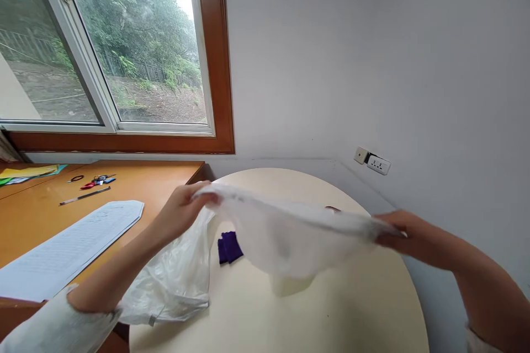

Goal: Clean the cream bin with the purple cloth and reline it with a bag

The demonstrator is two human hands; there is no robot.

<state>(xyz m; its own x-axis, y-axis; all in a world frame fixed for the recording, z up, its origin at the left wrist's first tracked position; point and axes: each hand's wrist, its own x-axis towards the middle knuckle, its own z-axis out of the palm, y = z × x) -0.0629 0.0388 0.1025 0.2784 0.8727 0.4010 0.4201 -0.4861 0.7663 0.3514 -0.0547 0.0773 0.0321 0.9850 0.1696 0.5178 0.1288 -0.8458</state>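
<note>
A thin, translucent white plastic bag (285, 237) is stretched between my two hands above the round table, blurred by motion. My left hand (192, 201) pinches its left end, and my right hand (397, 231) grips the right end. Below and left of it, two folded purple cloth pieces (230, 247) lie overlapping on the table. A crumpled clear plastic bag (178, 276) spreads over the table's left side, partly behind my left forearm. Just past the held bag's upper edge, a small part of a dark reddish-brown item (333, 209) shows; the rest is hidden.
The cream round table (372, 309) stands against the wall. Beside it on the left is a wooden desk (165, 176) with paper sheets (78, 248), a pen (85, 196), keys (99, 181) and coloured folders (28, 172). A wall socket (378, 164) sits at the right; a window is behind the desk.
</note>
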